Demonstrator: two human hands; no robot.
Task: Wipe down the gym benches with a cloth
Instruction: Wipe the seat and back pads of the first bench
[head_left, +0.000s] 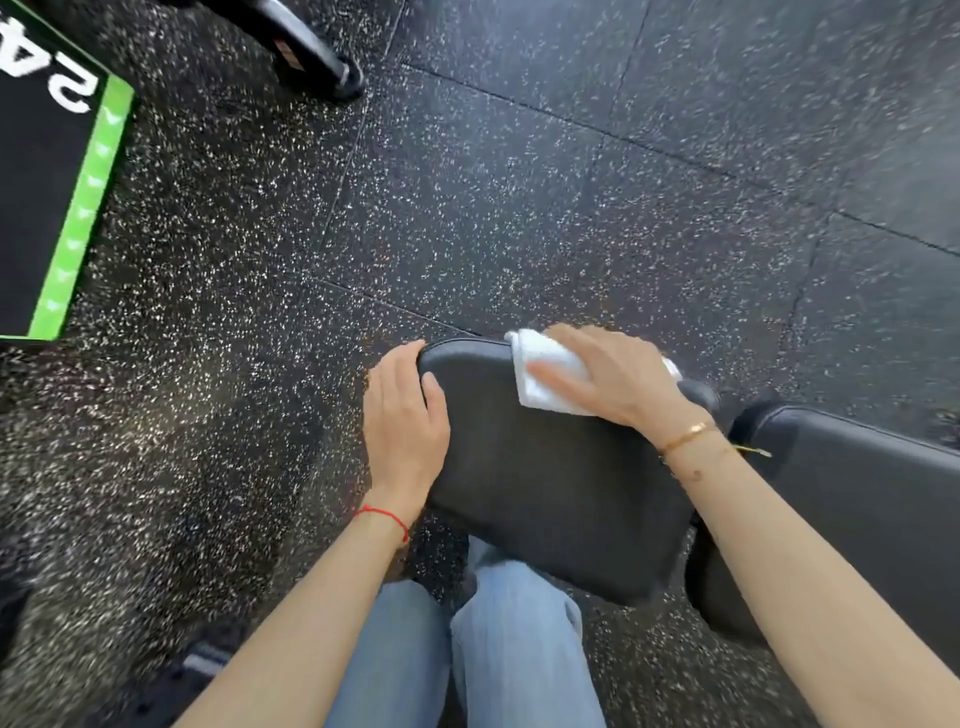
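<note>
Bench seat pad (550, 493), black vinyl, sits lower middle of the frame, with the longer back pad (872, 483) running off to the lower right. Right hand (618, 376) is flat on a folded white cloth (545, 382), fingers pretty much straight, pressing it onto the pad's far edge. Left hand (405, 421) grips the pad's left corner, fingers wrapped over the side and thumb on top. Red string bracelet (384, 519) on the left wrist, thin gold one (685, 436) on the right. Light blue jeans (467, 649) show at the bottom. Floor is speckled black rubber tile (519, 182), and a black mat with a green border (78, 208) sits upper left.
</note>
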